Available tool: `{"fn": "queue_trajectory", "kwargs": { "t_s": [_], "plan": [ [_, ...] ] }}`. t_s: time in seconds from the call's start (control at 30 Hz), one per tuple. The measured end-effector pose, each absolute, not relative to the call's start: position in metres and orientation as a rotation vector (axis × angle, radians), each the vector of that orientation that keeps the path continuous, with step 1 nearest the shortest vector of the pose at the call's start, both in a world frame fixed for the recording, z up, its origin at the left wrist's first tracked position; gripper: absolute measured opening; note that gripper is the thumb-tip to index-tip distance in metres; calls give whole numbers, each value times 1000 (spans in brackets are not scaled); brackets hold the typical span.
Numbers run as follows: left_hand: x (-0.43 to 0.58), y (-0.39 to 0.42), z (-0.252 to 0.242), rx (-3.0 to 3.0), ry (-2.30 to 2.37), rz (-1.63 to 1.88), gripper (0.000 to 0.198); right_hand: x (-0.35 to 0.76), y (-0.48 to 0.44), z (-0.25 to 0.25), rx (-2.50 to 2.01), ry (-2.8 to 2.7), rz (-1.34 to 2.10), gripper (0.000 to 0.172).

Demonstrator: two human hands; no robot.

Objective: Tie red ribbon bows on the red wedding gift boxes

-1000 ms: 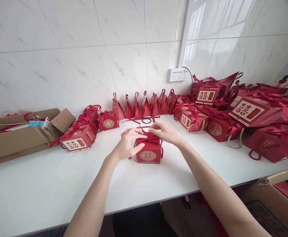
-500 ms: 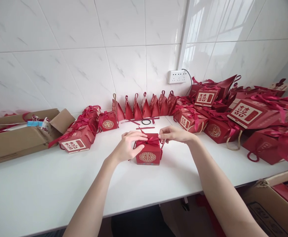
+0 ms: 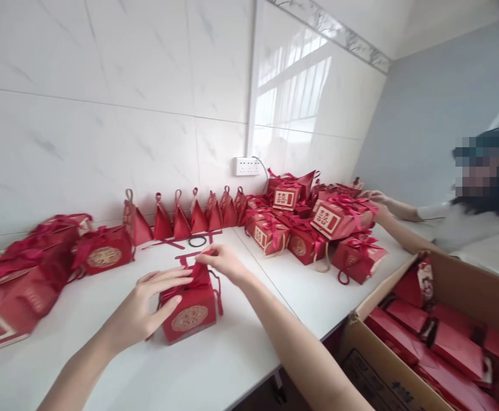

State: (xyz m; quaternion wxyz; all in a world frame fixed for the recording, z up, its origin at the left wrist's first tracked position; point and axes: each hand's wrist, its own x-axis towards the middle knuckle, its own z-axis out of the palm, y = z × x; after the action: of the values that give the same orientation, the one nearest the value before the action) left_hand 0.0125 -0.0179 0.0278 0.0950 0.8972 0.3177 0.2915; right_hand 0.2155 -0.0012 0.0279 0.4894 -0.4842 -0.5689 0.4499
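A red gift box [image 3: 190,315] with a round gold emblem stands upright on the white table, a red ribbon [image 3: 198,275] bow on its top and twisted cord handles at its sides. My left hand [image 3: 149,302] grips the box's upper left part, fingers stretched over the top and thumb against the front edge. At the bow, the thumb and index finger of my right hand [image 3: 221,261] pinch together on the ribbon, just above the box. Loose dark red ribbon strips [image 3: 168,242] and a black ring [image 3: 197,241] lie behind the box.
Several pointed red boxes [image 3: 181,222] line the wall. Bowed boxes are piled right [image 3: 301,242] and left [image 3: 22,285]. An open carton [image 3: 361,328] of red boxes stands at the table's right edge. Another person [image 3: 481,228] reaches toward the right pile.
The view has turned right, bringing the other person and more of the open carton into sight. My right hand has lifted slightly at the ribbon; my left hand stays on the box.
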Motion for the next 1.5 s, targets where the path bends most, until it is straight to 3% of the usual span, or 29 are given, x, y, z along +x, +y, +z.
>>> {"fn": "queue_trajectory", "kwargs": {
  "t_s": [0.1,0.27,0.43,0.57,1.17,1.37,1.5],
  "plan": [
    [10,-10,21,2640,958,904,36,213,5,24,-1229,-1371,1116,20],
    [17,-25,36,2631,944,841,33,234,-18,47,-1266,-1468,855,32],
    [26,-34,44,2568,996,808,32,259,-35,60,-1304,-2072,1105,55],
    [27,-36,41,2522,1000,803,33,253,-37,57,-1393,-2117,1236,53],
    [28,-40,43,2541,1084,777,29,251,-33,53,-1370,-2133,1175,46],
    [23,-38,44,2475,1173,954,44,253,-27,47,-1217,-2062,1300,44],
    [16,-35,45,2258,1327,764,32,253,-24,45,-1138,-1979,1394,43]
  ]
}}
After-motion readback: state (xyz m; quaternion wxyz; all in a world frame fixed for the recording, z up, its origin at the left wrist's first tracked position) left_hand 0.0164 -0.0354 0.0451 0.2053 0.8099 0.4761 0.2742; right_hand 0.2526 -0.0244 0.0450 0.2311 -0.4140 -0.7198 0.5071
